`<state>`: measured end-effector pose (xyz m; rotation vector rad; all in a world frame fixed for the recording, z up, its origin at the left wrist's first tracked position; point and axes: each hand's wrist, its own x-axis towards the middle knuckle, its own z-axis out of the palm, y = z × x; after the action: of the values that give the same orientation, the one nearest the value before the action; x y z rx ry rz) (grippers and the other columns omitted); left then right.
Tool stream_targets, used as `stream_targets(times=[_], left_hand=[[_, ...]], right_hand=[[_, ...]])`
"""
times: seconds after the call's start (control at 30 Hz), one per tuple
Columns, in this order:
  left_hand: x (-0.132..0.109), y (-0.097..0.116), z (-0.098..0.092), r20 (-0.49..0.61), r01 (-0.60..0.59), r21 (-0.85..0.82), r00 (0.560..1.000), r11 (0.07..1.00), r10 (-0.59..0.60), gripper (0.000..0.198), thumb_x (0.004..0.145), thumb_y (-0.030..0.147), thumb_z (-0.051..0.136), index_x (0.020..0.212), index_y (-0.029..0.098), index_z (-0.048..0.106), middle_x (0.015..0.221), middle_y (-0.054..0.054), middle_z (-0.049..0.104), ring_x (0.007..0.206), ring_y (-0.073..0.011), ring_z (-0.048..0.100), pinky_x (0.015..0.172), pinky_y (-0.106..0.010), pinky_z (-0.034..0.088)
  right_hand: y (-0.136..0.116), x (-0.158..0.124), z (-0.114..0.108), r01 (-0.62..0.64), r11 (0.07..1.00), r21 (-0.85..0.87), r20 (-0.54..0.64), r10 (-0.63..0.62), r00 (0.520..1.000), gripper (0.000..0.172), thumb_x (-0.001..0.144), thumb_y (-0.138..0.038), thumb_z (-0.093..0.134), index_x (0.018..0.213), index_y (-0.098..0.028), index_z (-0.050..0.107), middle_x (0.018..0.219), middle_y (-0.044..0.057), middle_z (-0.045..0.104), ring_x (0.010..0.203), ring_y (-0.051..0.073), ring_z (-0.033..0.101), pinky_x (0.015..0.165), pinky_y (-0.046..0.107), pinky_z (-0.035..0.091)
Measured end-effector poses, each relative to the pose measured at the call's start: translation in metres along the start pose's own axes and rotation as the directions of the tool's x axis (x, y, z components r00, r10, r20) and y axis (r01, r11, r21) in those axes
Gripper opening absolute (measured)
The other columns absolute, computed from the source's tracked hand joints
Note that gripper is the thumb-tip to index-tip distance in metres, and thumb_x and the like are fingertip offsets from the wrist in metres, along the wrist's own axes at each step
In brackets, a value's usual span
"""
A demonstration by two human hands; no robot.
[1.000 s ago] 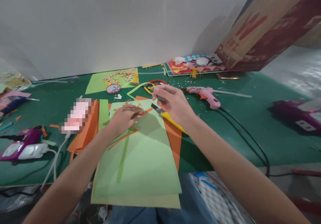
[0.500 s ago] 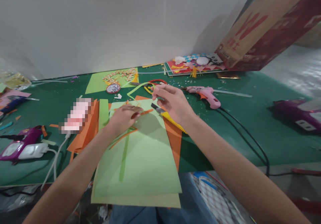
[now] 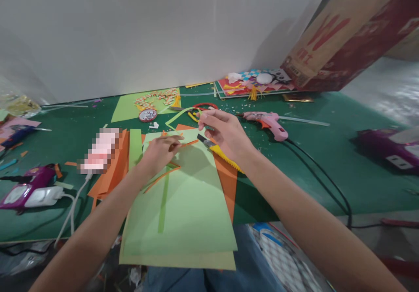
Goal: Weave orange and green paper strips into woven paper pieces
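Pale green sheets (image 3: 190,209) lie at the table's front edge over orange paper (image 3: 226,183). My left hand (image 3: 160,152) rests over their upper left part, its fingers closed around an orange strip (image 3: 190,144) that sticks out to the right. More orange strips (image 3: 162,178) and a green strip (image 3: 163,204) lie below that hand. My right hand (image 3: 221,130) is raised above the upper right corner, thumb and index finger pinching a folded light green strip (image 3: 178,115). Beneath it lies a yellow cutter (image 3: 225,158) with a dark tip.
A pink glue gun (image 3: 270,124) with a black cord lies right; red-handled scissors (image 3: 204,107) are behind my hands. A round lid of beads (image 3: 148,115), a blurred-out phone (image 3: 101,150) and purple power sockets (image 3: 29,187) are left. A paper bag (image 3: 327,43) stands back right.
My left hand has shifted slightly left with the orange strip. The green strip on the sheets has moved a little. My right hand is almost unmoved.
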<state>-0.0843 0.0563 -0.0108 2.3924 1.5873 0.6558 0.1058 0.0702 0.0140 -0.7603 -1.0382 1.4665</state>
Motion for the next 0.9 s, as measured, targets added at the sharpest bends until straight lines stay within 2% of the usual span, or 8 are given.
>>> stream_targets(times=[0.23,0.37,0.57,0.7,0.9], left_hand=[[0.002,-0.001,0.0,0.008,0.05,-0.126,0.999,0.991,-0.049,0.018,0.085,0.02,0.057,0.077,0.02,0.073,0.102,-0.004,0.074,0.092,-0.019,0.069,0.09,-0.029,0.05],[0.002,-0.001,-0.001,0.018,0.04,-0.081,0.999,0.996,-0.038,0.017,0.086,0.023,0.057,0.079,0.02,0.073,0.101,-0.004,0.074,0.093,-0.0198,0.068,0.089,-0.031,0.051],[0.0,-0.003,-0.002,0.109,-0.037,0.024,0.993,0.999,0.034,0.015,0.083,0.027,0.061,0.092,0.022,0.072,0.104,-0.004,0.073,0.1,-0.0224,0.065,0.092,-0.035,0.048],[0.0,-0.007,0.0,0.091,-0.094,0.044,0.992,0.995,0.09,0.02,0.085,0.02,0.057,0.099,0.022,0.071,0.104,-0.003,0.073,0.098,-0.0209,0.066,0.091,-0.034,0.048],[0.0,-0.01,0.003,0.036,-0.088,0.007,0.995,0.996,0.088,0.019,0.085,0.022,0.057,0.096,0.022,0.072,0.102,-0.004,0.074,0.098,-0.0227,0.067,0.089,-0.035,0.05]], right_hand=[[0.0,0.001,-0.001,0.007,1.0,0.001,0.011,-0.007,1.0,0.017,0.062,-0.032,0.078,0.067,-0.019,0.068,0.064,-0.002,0.058,0.059,0.006,0.051,0.044,0.019,0.034],[0.0,0.001,-0.001,0.003,1.0,0.006,0.006,-0.003,1.0,0.016,0.062,-0.031,0.077,0.067,-0.019,0.068,0.064,-0.002,0.058,0.059,0.006,0.05,0.044,0.018,0.034],[0.0,0.0,-0.001,0.004,1.0,0.006,0.004,-0.004,1.0,0.014,0.062,-0.029,0.076,0.066,-0.019,0.068,0.064,-0.002,0.058,0.06,0.007,0.051,0.045,0.018,0.034],[0.0,0.0,-0.001,0.005,1.0,-0.003,0.004,-0.005,1.0,0.015,0.062,-0.03,0.076,0.066,-0.019,0.067,0.063,-0.002,0.058,0.06,0.007,0.051,0.044,0.019,0.033],[0.0,0.0,-0.001,0.011,1.0,-0.013,0.008,-0.011,1.0,0.015,0.062,-0.031,0.076,0.065,-0.019,0.067,0.062,-0.002,0.057,0.061,0.008,0.051,0.045,0.019,0.033]])
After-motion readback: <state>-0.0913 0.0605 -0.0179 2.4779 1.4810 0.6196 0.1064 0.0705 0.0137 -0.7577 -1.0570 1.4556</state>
